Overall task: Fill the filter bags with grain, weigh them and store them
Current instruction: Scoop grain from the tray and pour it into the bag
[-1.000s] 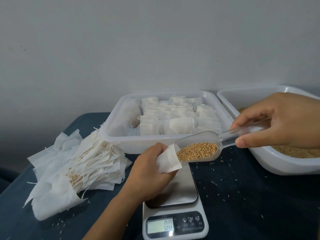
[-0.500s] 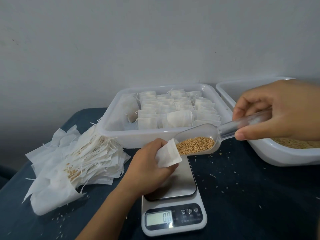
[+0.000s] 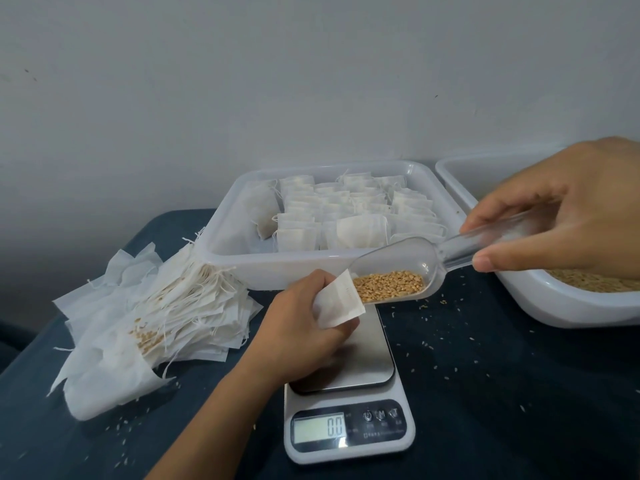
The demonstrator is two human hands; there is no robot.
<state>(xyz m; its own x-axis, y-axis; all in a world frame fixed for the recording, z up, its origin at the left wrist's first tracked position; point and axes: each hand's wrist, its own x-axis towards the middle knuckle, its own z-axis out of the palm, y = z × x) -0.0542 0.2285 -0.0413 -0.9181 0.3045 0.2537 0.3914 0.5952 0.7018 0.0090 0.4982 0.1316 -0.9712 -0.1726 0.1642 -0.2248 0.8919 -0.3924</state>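
Note:
My left hand (image 3: 298,322) grips a white filter bag (image 3: 341,303) just above the steel plate of a digital scale (image 3: 349,424). The display of the scale reads 00. My right hand (image 3: 568,209) holds the handle of a clear plastic scoop (image 3: 412,261) loaded with golden grain (image 3: 389,285). The scoop's front lip touches the mouth of the bag. A clear tray (image 3: 235,251) behind holds several filled bags standing in rows. A white tub (image 3: 554,306) with loose grain sits at the right.
A loose pile of empty filter bags with strings (image 3: 145,320) lies at the left on the dark blue table cover (image 3: 502,393), with some grain spilled on it. Stray grains dot the cover around the scale. A grey wall rises behind the tray and tub.
Both hands, the bag and the scoop keep nearly the same pose. The scoop has edged slightly closer to the bag's mouth, and the view has shifted a little.

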